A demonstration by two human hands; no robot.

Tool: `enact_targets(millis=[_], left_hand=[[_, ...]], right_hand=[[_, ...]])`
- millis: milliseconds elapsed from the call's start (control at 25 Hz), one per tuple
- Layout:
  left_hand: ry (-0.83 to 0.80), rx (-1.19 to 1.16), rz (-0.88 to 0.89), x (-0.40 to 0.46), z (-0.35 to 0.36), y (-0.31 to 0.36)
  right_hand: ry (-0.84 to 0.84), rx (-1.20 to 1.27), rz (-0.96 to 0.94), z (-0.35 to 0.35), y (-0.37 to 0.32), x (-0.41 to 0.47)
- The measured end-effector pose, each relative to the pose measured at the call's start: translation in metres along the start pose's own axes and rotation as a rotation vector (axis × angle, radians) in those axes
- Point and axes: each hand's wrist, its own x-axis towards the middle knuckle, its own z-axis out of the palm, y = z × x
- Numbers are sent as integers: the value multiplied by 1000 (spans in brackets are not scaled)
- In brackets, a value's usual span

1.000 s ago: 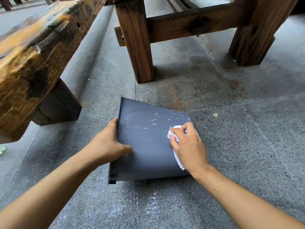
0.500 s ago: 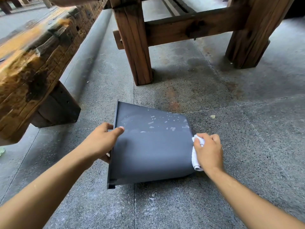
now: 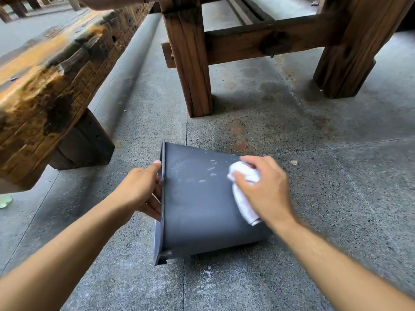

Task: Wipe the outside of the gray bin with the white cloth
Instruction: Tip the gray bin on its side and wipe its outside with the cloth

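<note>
The gray bin (image 3: 197,212) lies on its side on the stone floor, its open rim facing left and its base to the right. White smears mark its upper side. My left hand (image 3: 141,191) grips the rim, with fingers curled inside the opening. My right hand (image 3: 265,189) holds the crumpled white cloth (image 3: 244,191) and presses it against the bin's upper side near the base end.
A heavy wooden bench (image 3: 45,86) runs along the left. Thick wooden table legs (image 3: 190,63) and a crossbar stand just beyond the bin, with another leg (image 3: 350,52) at the right. A small green object (image 3: 5,200) lies at the left edge. Open floor extends right.
My right hand with the cloth moved from the bin's right end back up onto its top face. My left hand shifted from the side wall to gripping the rim.
</note>
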Motion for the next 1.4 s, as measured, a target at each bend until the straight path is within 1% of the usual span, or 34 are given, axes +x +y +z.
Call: enact_targets(millis=[80,160,240,360,520,640,840,1280,1400], left_hand=[[3,-13,11,1,1,2],[2,-19,12,1,1,2],[-16,-31,-10,-1,3,3],[-60,7,-32,-4,7,3],[-99,47,-33,-5,11,0],[-114,86,-66,-5,8,-2],[-171,158,-138,-10,5,-5],[-170,191,-178,-12,3,-4],[-168,182,-179,-11,4,-3]], right_hand=[[-133,89,-192,16,-35,-18],[-226,140,-322,31,-57,-34],[-267,116,-374,44,-70,-43],[-253,-8,-429,60,-76,-43],[-256,-116,-404,71,-73,-22],[-235,-182,-368,78,-64,-8],[-173,-313,-419,84,-40,3],[-167,-432,-291,71,10,31],[-156,-453,-227,63,23,36]])
